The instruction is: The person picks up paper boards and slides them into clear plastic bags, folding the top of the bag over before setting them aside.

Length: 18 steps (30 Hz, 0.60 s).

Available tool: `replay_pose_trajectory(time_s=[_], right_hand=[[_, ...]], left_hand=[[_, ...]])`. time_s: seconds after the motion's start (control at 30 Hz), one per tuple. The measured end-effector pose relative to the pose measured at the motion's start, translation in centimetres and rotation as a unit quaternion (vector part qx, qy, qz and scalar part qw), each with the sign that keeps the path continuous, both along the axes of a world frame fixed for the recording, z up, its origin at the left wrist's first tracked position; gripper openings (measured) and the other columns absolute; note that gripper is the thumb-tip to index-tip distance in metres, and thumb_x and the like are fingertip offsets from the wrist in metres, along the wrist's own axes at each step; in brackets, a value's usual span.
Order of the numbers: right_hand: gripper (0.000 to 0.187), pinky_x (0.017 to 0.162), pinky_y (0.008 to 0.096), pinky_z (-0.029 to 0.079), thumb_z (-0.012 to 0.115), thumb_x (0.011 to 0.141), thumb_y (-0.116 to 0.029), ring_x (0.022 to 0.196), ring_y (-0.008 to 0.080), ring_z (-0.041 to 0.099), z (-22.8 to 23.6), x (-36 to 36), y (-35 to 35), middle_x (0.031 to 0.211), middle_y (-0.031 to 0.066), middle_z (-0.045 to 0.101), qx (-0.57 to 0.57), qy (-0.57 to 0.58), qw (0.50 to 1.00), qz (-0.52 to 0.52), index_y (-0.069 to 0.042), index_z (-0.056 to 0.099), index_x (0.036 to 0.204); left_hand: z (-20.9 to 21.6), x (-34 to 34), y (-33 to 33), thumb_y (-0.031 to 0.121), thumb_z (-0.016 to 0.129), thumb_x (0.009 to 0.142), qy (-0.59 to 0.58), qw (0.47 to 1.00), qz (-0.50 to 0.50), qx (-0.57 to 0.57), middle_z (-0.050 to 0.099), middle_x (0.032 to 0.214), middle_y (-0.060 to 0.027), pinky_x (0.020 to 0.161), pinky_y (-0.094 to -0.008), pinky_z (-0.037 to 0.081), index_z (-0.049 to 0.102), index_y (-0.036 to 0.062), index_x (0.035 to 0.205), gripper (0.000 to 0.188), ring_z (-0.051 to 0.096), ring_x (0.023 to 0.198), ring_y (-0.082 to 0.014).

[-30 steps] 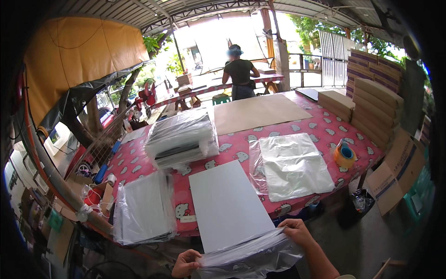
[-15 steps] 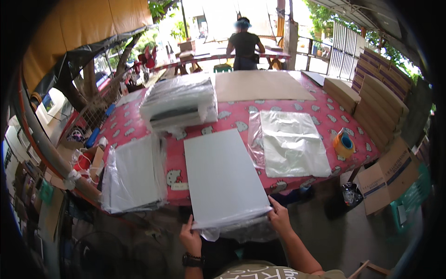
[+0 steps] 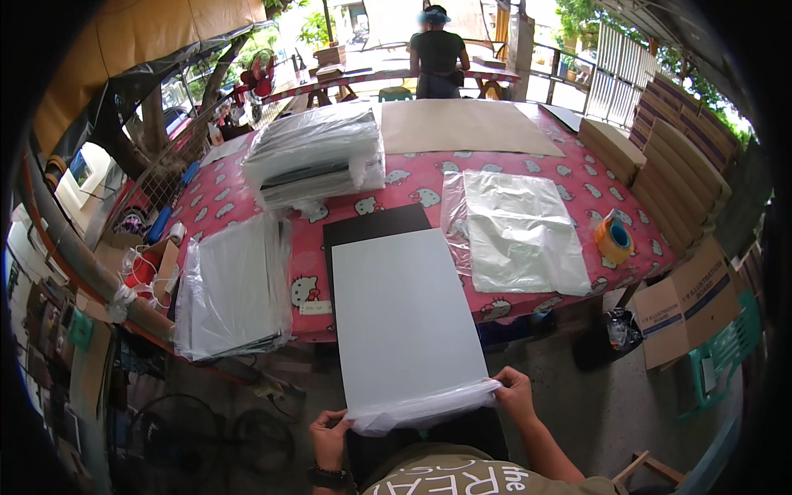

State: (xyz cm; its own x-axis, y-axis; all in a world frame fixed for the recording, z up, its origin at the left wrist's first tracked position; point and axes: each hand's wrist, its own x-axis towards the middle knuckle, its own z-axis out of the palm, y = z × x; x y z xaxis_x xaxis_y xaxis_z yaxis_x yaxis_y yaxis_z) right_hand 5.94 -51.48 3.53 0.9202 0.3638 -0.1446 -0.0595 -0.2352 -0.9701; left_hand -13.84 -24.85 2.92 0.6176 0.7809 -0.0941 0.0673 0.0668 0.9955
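A white board [image 3: 408, 318] reaches from the pink table toward me, its near end in a clear plastic sleeve [image 3: 421, 407] gathered in folds. My left hand [image 3: 330, 429] pinches the sleeve at the board's near left corner. At the near right corner, my right hand [image 3: 515, 392] grips the sleeve's edge between thumb and fingers. A black board [image 3: 379, 220] shows beneath the white one, past its far and left edges. Flat clear plastic sleeves [image 3: 524, 235] lie to the right. On the left is a stack of boards in plastic [image 3: 231, 289].
A larger plastic-wrapped pile [image 3: 313, 153] and a brown cardboard sheet [image 3: 466, 128] occupy the table's far side. An orange tape roll [image 3: 614, 239] sits near the right edge. Cardboard boxes [image 3: 681, 177] stand beyond it. Another person [image 3: 439, 54] stands at a far table.
The white board and both hands have come closer to me. The black board now shows past the white board's far edge. The sleeve is still bunched at the near end.
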Motion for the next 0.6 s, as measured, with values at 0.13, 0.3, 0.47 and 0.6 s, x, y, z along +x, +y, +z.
replay_pose_trajectory(time_s=[0.13,0.3,0.47,0.6], right_hand=[[0.006,0.051,0.0176,0.032,0.061,0.07,-0.003,0.054,0.0048,0.044,0.0,0.1,-0.3,0.06,-0.0015,0.052,0.156,0.217,0.963,0.024,-0.003,0.057,0.066],[0.032,0.059,0.0194,0.038,0.06,0.07,-0.002,0.062,0.0054,0.048,0.7,2.3,1.6,0.069,0.0001,0.054,0.242,0.123,0.962,-0.002,0.0,0.052,0.101],[0.024,0.066,0.0212,0.043,0.055,0.076,-0.007,0.075,0.0089,0.054,9.5,3.3,1.5,0.083,0.0049,0.058,0.323,0.062,0.944,0.029,0.0,0.056,0.099],[0.027,0.067,0.0256,0.047,0.057,0.074,-0.012,0.075,0.0164,0.058,16.0,5.0,2.1,0.09,0.0117,0.058,0.435,-0.032,0.9,0.013,0.005,0.055,0.095]], left_hand=[[0.0,-0.7,1.2,-0.001,0.063,0.068,0.021,0.994,-0.088,-0.068,0.06,0.076,-0.0048,0.068,-0.0225,0.043,0.059,-0.002,0.081,0.014,0.055,0.071,-0.0102],[0.7,1.9,2.8,-0.004,0.056,0.071,-0.096,0.983,-0.126,-0.088,0.058,0.078,-0.002,0.069,-0.0204,0.041,0.052,0.0001,0.1,0.03,0.053,0.074,-0.0084],[11.2,2.9,2.5,-0.002,0.056,0.072,-0.242,0.963,-0.117,-0.031,0.056,0.079,-0.0029,0.07,-0.0222,0.041,0.03,0.0027,0.125,0.059,0.052,0.074,-0.0091],[17.1,6.1,3.1,0.009,0.061,0.073,-0.496,0.848,-0.188,0.005,0.054,0.088,-0.0076,0.074,-0.0252,0.043,0.014,0.0029,0.131,0.075,0.054,0.079,-0.0128]])
